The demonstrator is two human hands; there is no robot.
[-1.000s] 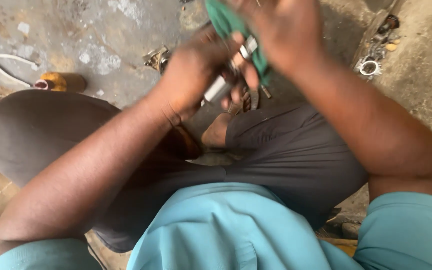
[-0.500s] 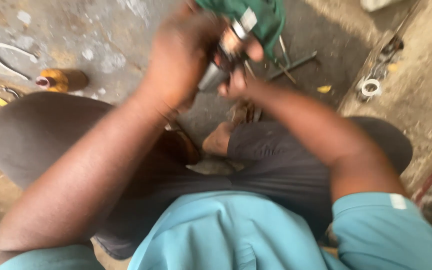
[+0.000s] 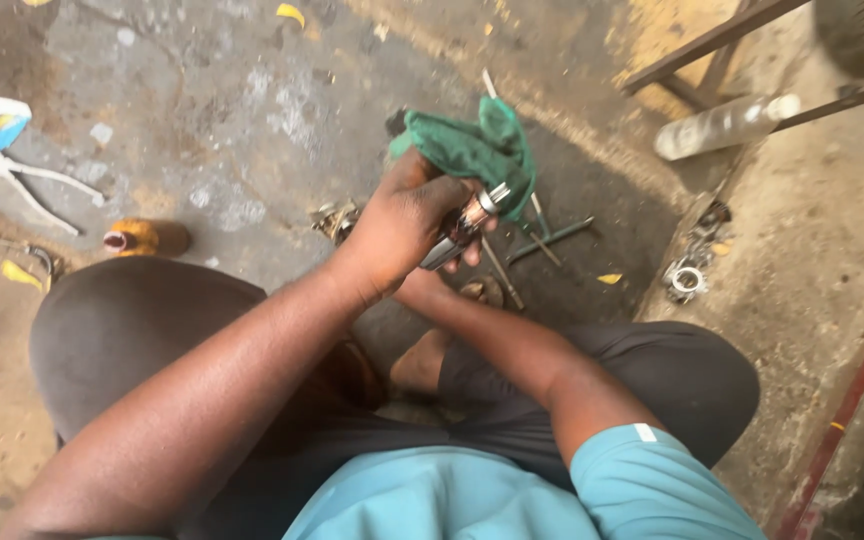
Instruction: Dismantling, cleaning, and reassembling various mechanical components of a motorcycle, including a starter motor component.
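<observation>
My left hand (image 3: 402,225) is closed around a shiny metal cylindrical part (image 3: 467,222), held above my knees. A green cloth (image 3: 477,150) is bunched over the upper end of the part and touches my left thumb. My right forearm runs up from the lower right, and my right hand (image 3: 464,256) is almost wholly hidden behind the left one. Only a few of its fingertips show under the part, so what it grips cannot be made out.
I sit over a stained concrete floor. Thin metal rods (image 3: 544,240) lie beyond my hands. White-handled pliers (image 3: 22,180) and a small orange bottle (image 3: 147,238) lie to the left. Bearing rings (image 3: 687,280), a clear plastic bottle (image 3: 722,125) and a metal frame (image 3: 712,40) are on the right.
Both hands have come lower in view with the part and cloth. My right hand, earlier on top gripping the cloth, has moved underneath the left hand.
</observation>
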